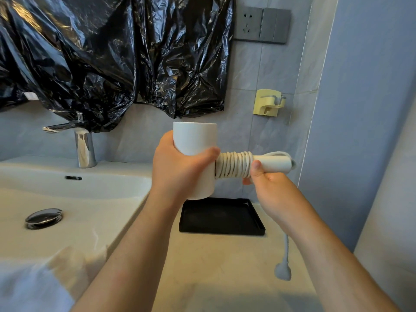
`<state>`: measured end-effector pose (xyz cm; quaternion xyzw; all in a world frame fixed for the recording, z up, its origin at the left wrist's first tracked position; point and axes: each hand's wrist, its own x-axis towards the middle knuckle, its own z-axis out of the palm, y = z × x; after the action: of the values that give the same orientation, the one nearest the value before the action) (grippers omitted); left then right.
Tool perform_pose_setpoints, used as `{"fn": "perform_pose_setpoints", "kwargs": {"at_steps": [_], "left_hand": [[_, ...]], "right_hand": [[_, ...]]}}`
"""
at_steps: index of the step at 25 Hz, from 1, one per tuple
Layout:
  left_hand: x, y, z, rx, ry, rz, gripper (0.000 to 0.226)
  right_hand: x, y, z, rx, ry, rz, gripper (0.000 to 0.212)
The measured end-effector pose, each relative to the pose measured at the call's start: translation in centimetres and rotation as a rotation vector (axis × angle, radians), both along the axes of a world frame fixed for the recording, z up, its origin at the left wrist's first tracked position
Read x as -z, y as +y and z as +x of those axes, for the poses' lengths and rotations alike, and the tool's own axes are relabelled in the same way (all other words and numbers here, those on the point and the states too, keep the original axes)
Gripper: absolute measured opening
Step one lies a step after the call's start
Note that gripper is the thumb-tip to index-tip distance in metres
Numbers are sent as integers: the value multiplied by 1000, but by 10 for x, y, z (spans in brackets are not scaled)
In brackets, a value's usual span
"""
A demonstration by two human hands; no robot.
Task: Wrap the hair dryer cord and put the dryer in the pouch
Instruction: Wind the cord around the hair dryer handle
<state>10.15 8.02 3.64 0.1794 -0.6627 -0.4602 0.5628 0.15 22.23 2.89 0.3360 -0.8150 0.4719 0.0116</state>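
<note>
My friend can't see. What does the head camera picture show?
A left hand grips a white plastic hair dryer by its barrel while the right hand holds the cream cord coiled round its handle. The grey plug dangles over a beige counter.

**What I cannot see from here**

My left hand covers the middle of the hair dryer barrel. My right hand curls its fingers under the handle, out of sight. The cord slips behind that wrist and comes out below, blurred, as is the plug. The barrel and my left hand hide the black tray's far left corner. The black plastic sheet hides whatever is behind it and runs off the top and left edges. The sink is cut off at left. A white blur at lower left I cannot name.
</note>
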Motion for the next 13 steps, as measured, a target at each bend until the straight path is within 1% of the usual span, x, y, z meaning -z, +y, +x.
{"fn": "perform_pose_setpoints", "kwargs": {"at_steps": [3,5,7,8,10,13], "left_hand": [[3,3,0,-80,-69,-106,52],[3,6,0,-121,-122,-190,58],[4,7,2,-154,-191,-252,61],[3,6,2,-150,-229,-264,61],[1,3,4,-82,-290,-268,60],[-5,-4,12,103,-284,-214,58]], "right_hand": [[5,-3,-6,25,49,103,53],[5,1,-7,30,160,171,39],[2,8,-7,5,281,230,33],[0,11,-7,-18,308,226,29],[-7,20,-9,-47,333,156,20],[-19,35,-13,-145,288,10,11]]}}
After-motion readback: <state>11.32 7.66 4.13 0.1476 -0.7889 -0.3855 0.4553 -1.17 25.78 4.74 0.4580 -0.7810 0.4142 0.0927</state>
